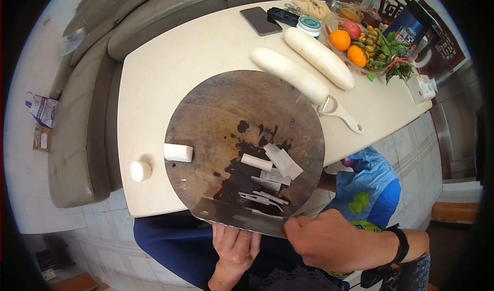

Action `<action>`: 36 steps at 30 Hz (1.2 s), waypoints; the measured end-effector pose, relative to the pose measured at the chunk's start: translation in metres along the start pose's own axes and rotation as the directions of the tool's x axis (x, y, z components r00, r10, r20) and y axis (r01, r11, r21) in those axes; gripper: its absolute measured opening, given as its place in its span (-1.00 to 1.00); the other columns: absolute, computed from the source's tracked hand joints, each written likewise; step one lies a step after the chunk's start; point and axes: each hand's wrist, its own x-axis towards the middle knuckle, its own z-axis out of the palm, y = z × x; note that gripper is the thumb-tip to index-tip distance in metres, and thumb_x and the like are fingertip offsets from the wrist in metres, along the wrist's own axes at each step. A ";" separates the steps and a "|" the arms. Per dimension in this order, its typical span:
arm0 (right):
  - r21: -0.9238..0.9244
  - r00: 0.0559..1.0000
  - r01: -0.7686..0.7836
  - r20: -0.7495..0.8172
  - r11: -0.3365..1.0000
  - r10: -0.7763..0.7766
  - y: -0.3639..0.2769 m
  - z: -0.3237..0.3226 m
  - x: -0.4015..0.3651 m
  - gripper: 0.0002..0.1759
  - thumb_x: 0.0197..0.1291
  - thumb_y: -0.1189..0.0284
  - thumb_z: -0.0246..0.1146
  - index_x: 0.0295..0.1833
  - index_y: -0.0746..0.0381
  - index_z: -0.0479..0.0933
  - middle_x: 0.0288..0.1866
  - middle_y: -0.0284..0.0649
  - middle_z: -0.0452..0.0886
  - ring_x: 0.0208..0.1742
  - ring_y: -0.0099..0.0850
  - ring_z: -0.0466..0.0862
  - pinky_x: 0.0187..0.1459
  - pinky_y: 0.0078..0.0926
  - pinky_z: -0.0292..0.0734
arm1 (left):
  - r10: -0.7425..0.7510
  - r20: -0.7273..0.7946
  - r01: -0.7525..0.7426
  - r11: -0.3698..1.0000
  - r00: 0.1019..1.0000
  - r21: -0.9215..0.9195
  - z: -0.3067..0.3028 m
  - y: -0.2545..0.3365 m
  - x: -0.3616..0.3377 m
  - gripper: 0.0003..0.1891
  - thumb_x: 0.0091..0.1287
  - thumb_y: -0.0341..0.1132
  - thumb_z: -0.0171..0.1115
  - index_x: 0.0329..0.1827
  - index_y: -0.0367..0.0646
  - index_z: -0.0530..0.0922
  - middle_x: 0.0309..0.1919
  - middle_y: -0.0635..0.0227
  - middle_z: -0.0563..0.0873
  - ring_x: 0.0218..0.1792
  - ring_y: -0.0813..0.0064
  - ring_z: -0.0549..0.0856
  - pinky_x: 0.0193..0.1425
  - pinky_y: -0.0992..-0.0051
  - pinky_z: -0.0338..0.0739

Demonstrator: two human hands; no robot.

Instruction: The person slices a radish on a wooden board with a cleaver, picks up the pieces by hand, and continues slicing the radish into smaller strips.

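My right hand (334, 242) grips the handle end of a cleaver (242, 222), its broad blade lying over the near edge of a round wooden chopping board (206, 110). Against the blade's near side, my left hand (234, 247) has its fingers pressed together, the tips partly hidden at the metal. Thin white radish strips (263, 199) lie just beyond the blade. Behind them are flat radish slices (284, 161) and a small radish block (256, 161). A thicker radish chunk (178, 152) sits at the board's left edge. The wood around the cut pieces has dark wet patches.
Two whole peeled white radishes (290, 74) (319, 58) lie behind the board, beside a white peeler (340, 115). A radish end (140, 171) stands on the table at left. Farther back are a phone (261, 21), fruit including an orange (339, 40), and a blue flask (409, 26).
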 end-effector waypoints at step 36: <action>0.783 0.837 -0.147 -0.228 0.605 0.498 -0.011 0.024 -0.037 -0.74 0.28 0.43 0.16 -0.43 0.37 0.46 -0.65 -0.22 0.54 -0.71 -0.45 0.50 -0.62 -0.47 0.35 | -0.564 0.679 0.421 -0.533 0.470 -0.734 -0.028 0.022 0.005 -0.74 0.44 -0.46 0.04 0.14 -0.33 0.45 0.02 0.05 0.63 0.02 0.23 0.67 0.16 0.27 0.61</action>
